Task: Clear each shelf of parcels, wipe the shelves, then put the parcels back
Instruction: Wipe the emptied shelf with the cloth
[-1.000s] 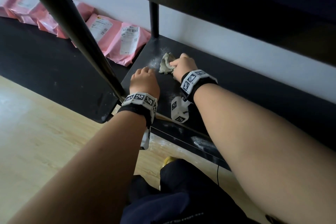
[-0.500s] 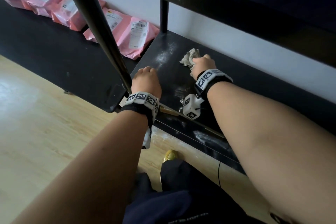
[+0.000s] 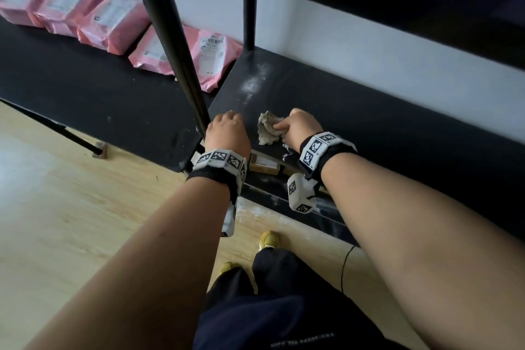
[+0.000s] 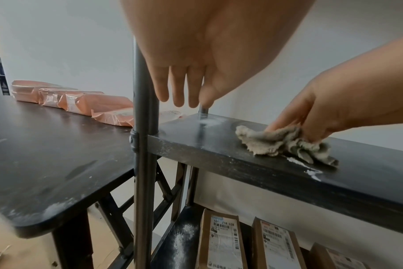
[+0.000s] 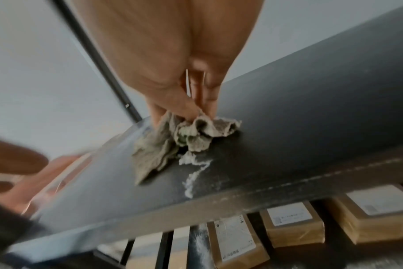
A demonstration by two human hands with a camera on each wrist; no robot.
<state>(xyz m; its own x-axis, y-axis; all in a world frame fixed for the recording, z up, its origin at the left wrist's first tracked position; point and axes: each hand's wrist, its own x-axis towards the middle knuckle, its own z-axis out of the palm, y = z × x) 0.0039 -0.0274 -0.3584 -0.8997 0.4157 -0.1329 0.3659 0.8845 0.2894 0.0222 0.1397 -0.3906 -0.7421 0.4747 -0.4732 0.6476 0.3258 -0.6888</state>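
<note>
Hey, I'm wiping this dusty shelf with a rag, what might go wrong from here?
1. The rag has pushed white dust to the front edge of the shelf; one more stroke may drop it onto the brown boxes below.
2. Dust at the back corner lies beside the pink parcels; sweeping left could dirty them.
3. The left hand hovers by the post and may get bumped by the right hand.

Rough grey cloth (image 4: 285, 143); matt black shelf (image 4: 253, 162), seemingly wood; glossy pink plastic parcels (image 3: 113, 23).
</note>
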